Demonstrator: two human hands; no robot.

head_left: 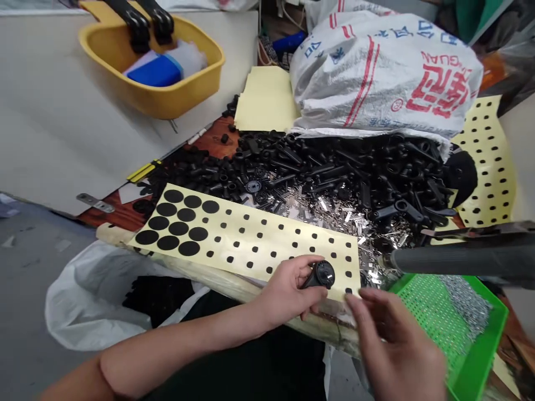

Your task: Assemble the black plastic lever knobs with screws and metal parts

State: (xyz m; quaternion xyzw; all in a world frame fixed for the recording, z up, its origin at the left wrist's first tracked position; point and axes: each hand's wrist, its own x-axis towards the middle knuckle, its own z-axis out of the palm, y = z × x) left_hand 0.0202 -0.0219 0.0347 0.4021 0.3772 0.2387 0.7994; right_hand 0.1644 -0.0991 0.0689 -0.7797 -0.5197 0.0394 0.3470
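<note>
My left hand (pixel 288 289) is closed round a black plastic part (pixel 324 274), gripping it between thumb and fingers. Its round, slotted end faces up. Just right of it, my right hand (pixel 397 340) is curled, thumb and forefinger tips close together at the corner of a pale yellow sheet (pixel 288 234). Whether a small thing is between those tips I cannot make out. Large black discs (pixel 178 228) stick to the left part of this sheet, and rows of small black dots cover the rest.
Behind the sheet lie a heap of black plastic parts (pixel 334 161) and many small metal pieces (pixel 321 206). A dark power-tool-like cylinder (pixel 451 262) juts in from the right above a green basket (pixel 476 373) of screws. A white woven sack (pixel 376 72) and yellow bin (pixel 154 103) stand behind.
</note>
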